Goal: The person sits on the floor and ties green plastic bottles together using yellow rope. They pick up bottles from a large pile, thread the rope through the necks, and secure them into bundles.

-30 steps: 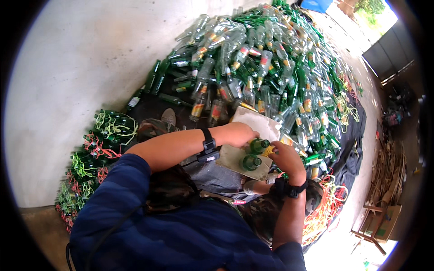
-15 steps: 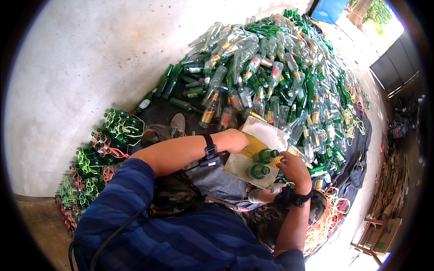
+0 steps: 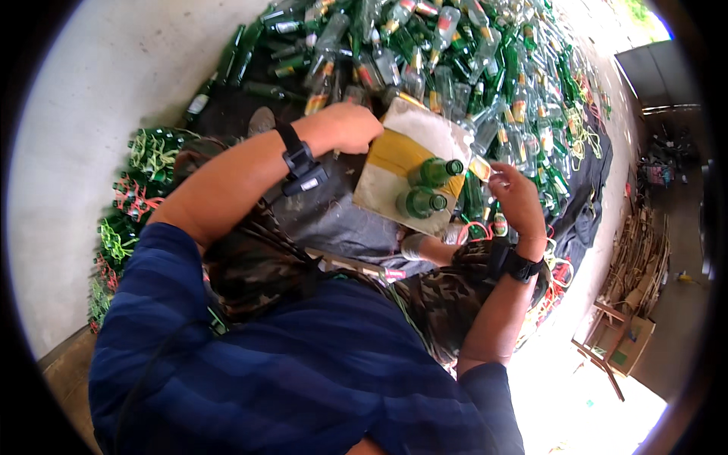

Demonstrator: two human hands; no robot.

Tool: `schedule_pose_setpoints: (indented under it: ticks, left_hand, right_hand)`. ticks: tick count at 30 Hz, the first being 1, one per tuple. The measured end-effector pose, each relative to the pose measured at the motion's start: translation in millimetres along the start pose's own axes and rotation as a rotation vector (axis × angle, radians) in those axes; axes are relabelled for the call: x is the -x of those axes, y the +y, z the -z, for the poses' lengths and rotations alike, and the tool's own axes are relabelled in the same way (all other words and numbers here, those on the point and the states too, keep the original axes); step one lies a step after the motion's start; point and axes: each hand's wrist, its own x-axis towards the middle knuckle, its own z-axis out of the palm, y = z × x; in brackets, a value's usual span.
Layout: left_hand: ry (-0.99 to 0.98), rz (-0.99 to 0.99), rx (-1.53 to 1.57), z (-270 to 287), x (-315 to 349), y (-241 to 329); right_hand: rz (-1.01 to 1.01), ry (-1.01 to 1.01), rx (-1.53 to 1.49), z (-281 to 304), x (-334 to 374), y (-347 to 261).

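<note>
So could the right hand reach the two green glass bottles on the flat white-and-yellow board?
Probably yes: the right hand is beside the board, near the two green glass bottles, and nothing visible blocks the gap. Whether it holds something is unclear.

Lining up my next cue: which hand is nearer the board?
Left. The left hand is at the upper-left edge of the board; the right hand is beyond its right edge, with a gap between.

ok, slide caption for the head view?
Two green bottles on a pale board, between a person's hands, beside a heap of loose bottles.
</note>
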Motion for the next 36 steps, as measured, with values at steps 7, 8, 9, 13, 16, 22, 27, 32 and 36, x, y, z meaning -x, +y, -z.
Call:
schedule_pose_setpoints:
  ticks: [7, 8, 9, 13, 16, 22, 27, 32, 36]
  left_hand:
    - [-0.051, 0.039, 0.024, 9, 17, 0]
    - [-0.046, 0.041, 0.035, 9, 19, -3]
    - [-0.041, 0.042, 0.047, 8, 19, -4]
    - [0.0, 0.051, 0.057, 2, 22, -16]
    - [0.011, 0.058, 0.108, 10, 23, -26]
    - [0.029, 0.223, 0.158, 37, 33, -73]
    - [0.193, 0.308, 0.184, 53, 53, -108]
    - [0.173, 0.299, 0.212, 67, 58, -120]
    - [0.189, 0.281, 0.166, 62, 56, -118]
  right_hand:
    - [-0.125, 0.123, -0.086, 18, 26, 28]
    - [-0.138, 0.146, -0.105, 19, 29, 38]
    - [-0.151, 0.17, -0.125, 20, 33, 46]
    - [-0.202, 0.245, -0.221, 27, 38, 50]
    - [-0.197, 0.302, -0.223, 38, 40, 56]
    - [-0.197, 0.329, -0.3, 46, 38, 49]
    - [-0.191, 0.303, -0.344, 55, 42, 56]
    - [-0.239, 0.324, -0.294, 88, 97, 52]
    - [-0.382, 0.298, -0.168, 104, 160, 78]
